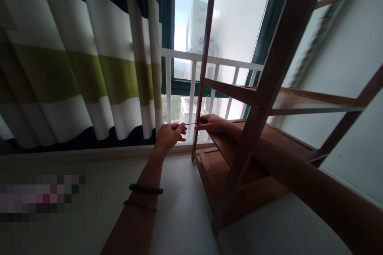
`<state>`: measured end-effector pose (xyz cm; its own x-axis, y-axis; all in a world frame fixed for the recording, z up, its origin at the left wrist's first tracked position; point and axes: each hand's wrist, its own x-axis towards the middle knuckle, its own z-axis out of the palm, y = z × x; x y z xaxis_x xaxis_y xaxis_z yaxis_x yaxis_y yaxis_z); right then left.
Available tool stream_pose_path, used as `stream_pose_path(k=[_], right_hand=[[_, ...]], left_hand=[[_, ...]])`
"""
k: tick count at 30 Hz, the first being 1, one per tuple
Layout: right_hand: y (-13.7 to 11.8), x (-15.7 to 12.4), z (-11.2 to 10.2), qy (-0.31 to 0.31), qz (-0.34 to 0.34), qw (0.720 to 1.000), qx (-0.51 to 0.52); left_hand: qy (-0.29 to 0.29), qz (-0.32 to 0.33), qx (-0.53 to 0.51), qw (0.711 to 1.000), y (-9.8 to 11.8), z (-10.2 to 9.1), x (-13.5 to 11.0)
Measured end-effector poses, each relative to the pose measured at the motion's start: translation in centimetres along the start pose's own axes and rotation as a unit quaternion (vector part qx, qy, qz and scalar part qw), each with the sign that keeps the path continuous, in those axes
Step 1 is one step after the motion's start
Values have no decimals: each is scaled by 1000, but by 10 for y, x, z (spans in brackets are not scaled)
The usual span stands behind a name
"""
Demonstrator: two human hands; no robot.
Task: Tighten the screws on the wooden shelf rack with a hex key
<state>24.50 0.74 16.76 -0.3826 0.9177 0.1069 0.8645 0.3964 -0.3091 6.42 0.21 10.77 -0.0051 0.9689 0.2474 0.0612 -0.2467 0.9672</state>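
Note:
My left hand (169, 134) is pinched on one end of a thin dark rod or cord (190, 124) that runs level to the far post (201, 87) of a brown wooden shelf rack (257, 103). My right hand (213, 123) reaches through the rack's frame above a lower shelf and pinches the other end, right beside that post. I cannot make out what the thin thing is. Two dark bands sit on my left wrist (146, 189).
A striped curtain (77, 71) in white, green and navy hangs at the left. Behind the rack stands a window with a white railing (209, 61). The grey floor (179, 215) spreads below; a white wall (350, 48) is at the right.

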Motion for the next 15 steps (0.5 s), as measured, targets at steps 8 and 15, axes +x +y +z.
stream_pose_path(k=[8, 15], right_hand=[[0, 1, 0, 3, 2, 1000, 0], [0, 0, 1, 4, 2, 1000, 5]], left_hand=[[-63, -3, 44, 997, -7, 1, -1], [-57, -28, -6, 998, -6, 11, 0]])
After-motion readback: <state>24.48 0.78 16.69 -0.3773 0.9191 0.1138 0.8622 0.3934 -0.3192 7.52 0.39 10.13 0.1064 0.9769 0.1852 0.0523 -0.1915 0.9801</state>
